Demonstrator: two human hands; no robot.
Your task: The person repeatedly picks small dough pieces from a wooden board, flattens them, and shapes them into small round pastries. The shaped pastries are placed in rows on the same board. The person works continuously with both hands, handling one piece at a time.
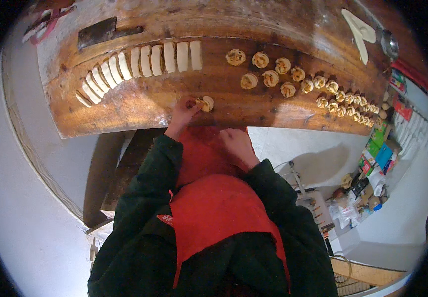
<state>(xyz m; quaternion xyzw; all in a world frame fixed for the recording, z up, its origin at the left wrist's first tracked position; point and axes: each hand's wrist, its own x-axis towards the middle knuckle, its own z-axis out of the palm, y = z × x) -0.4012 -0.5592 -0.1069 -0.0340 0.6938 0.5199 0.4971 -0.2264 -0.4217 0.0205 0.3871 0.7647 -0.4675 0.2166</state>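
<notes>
My left hand (183,114) pinches the left side of a twisted piece of filled dough (208,104) near the front edge of the wooden table (143,100). Pale dough shows on the right of that piece, orange-brown filling beside my fingers. Just off the table edge, my right hand (239,145) is held over my red apron (221,204), its fingers curled and partly hidden; whether anything lies in it is unclear. A curved row of cut, layered dough strips (146,61) lies beyond my left hand. Several shaped dough rolls (270,78) with filling showing spread to the right.
A dark cleaver (100,33) lies behind the strips. At the far right are flat dough scraps (360,35) and a metal bowl (389,44). Boxes and bags (379,137) crowd the floor on the right. A dark wooden piece of furniture (132,163) stands under the table's left part.
</notes>
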